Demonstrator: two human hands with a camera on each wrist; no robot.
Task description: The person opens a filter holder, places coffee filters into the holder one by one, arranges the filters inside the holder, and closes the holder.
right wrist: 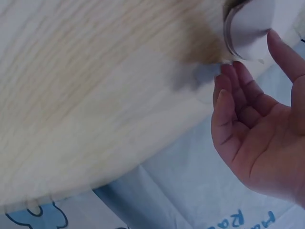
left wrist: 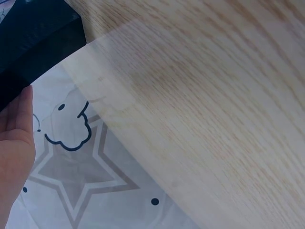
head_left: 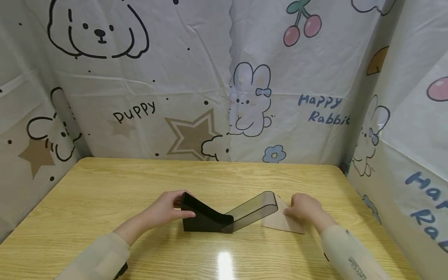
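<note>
A black box (head_left: 204,216) with a see-through smoky lid (head_left: 253,208) stands on the table in the head view; the lid is swung out to the right. My left hand (head_left: 168,208) grips the box's tall left end, thumb on the near side. In the left wrist view the black box (left wrist: 43,43) is partly cut off, with the left hand (left wrist: 16,138) under its edge. Beside the lid's raised end, my right hand (head_left: 306,210) pinches a flat tan paper piece (head_left: 278,217), shaped like a coffee filter. Layered curved edges of the paper (right wrist: 248,31) show in the right wrist view, against the fingertips.
The wooden table (head_left: 133,175) has rounded far corners. A printed cloth (head_left: 192,77) hangs behind it and along both sides. Light glares off the table (head_left: 225,266) near its front.
</note>
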